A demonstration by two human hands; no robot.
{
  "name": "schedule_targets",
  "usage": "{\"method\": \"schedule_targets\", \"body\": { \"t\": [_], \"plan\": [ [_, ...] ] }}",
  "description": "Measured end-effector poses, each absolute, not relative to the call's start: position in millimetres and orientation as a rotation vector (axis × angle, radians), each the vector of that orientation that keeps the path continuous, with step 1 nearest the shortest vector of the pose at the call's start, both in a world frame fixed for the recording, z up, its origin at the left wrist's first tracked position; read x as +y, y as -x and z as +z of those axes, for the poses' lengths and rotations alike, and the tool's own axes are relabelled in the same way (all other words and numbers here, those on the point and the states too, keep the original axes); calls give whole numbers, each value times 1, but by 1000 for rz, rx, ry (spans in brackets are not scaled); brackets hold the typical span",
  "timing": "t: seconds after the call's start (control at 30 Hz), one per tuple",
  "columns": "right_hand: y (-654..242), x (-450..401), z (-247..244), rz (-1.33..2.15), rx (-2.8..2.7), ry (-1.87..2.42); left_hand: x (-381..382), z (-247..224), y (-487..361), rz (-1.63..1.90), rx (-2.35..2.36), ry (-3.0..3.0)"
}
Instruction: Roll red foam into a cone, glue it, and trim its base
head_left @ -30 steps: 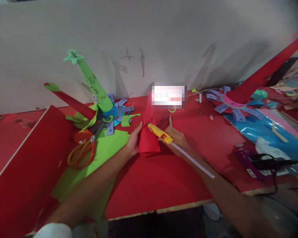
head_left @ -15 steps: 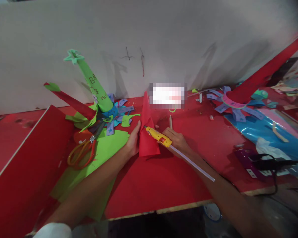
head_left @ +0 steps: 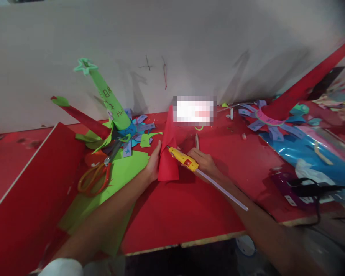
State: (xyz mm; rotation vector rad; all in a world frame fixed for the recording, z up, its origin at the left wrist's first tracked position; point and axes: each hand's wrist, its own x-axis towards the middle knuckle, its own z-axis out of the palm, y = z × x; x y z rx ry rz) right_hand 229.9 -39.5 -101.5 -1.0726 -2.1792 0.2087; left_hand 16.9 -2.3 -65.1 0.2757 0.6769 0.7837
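Note:
A red paper cone (head_left: 169, 165) stands near the middle of the red table, its narrow end pointing toward the wall. My left hand (head_left: 153, 163) holds the cone by its left side, thumb up along the paper. In my right hand (head_left: 204, 161) is a yellow glue gun (head_left: 184, 158), its nozzle against or just over the cone's overlapping paper edge; I cannot tell whether it touches. A long clear glue stick (head_left: 222, 189) sticks out of the gun's back, over my right forearm.
Orange-handled scissors (head_left: 94, 178) lie on green paper (head_left: 120, 168) at left, near a green cone (head_left: 112, 101). A red box-like panel (head_left: 31, 184) rises farther left. At right are a red cone (head_left: 304, 90), blue plastic (head_left: 293, 147) and a purple device (head_left: 290, 191) with a black cable.
The lower end of the red cone has shifted slightly left and looks narrower. My left hand has moved a little left with it; the glue gun has stayed nearly in place.

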Motion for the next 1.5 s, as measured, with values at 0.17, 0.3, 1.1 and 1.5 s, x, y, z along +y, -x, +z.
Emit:
{"method": "schedule_targets", "body": {
  "t": [0.17, 0.3, 1.1, 1.5],
  "plan": [
    [-230, -41, -99, 258, -2151, 1053, -3, -65, -19, 816, 688, -273],
    [-230, -42, -98, 267, -2140, 1035, -3, -68, -18, 827, 700, -287],
    [-235, -41, -95, 156, -1990, 1061, -4, -70, -15, 886, 769, -275],
    [-251, -46, -95, 220, -1931, 1337, 0, -76, -7, 816, 659, -325]
  ]
}}
